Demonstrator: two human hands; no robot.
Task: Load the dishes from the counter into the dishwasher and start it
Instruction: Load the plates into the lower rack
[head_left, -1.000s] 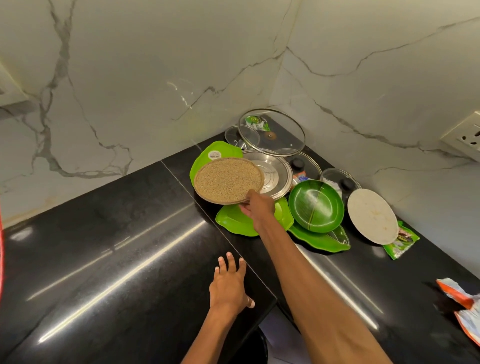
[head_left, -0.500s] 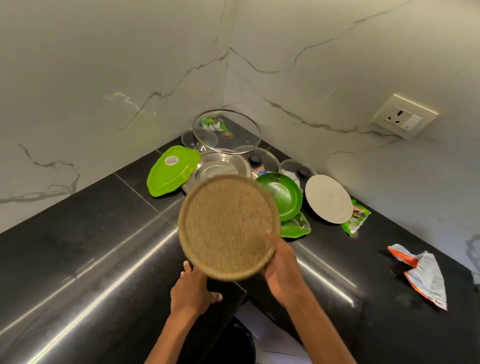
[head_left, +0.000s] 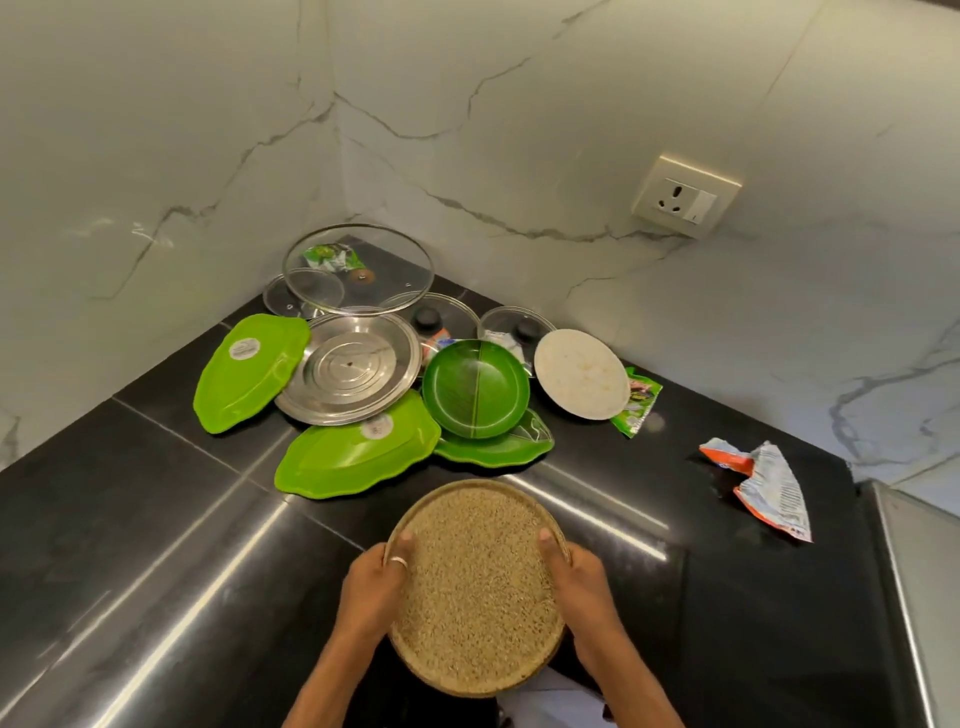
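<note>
I hold a round speckled tan plate (head_left: 475, 590) over the counter's inner corner edge, close to my body. My left hand (head_left: 371, 590) grips its left rim with the thumb on top. On the opposite rim my right hand (head_left: 579, 582) grips the same way. Further back in the corner of the black counter (head_left: 130, 519) lie two bright green leaf-shaped plates (head_left: 244, 379) (head_left: 353, 457), a steel plate (head_left: 350, 376), a dark green round bowl (head_left: 475, 395) on a dark green leaf plate (head_left: 498, 449), a white plate (head_left: 582, 379) and several glass lids (head_left: 358, 267).
Torn snack wrappers (head_left: 758, 483) lie on the counter at the right, and a small green packet (head_left: 639, 408) sits beside the white plate. A wall socket (head_left: 685, 195) is on the right marble wall. A steel edge (head_left: 904, 587) runs along the far right.
My right hand lifted the tan plate off the pile and brought it toward me. My left hand left the counter edge and took the plate's left rim.
</note>
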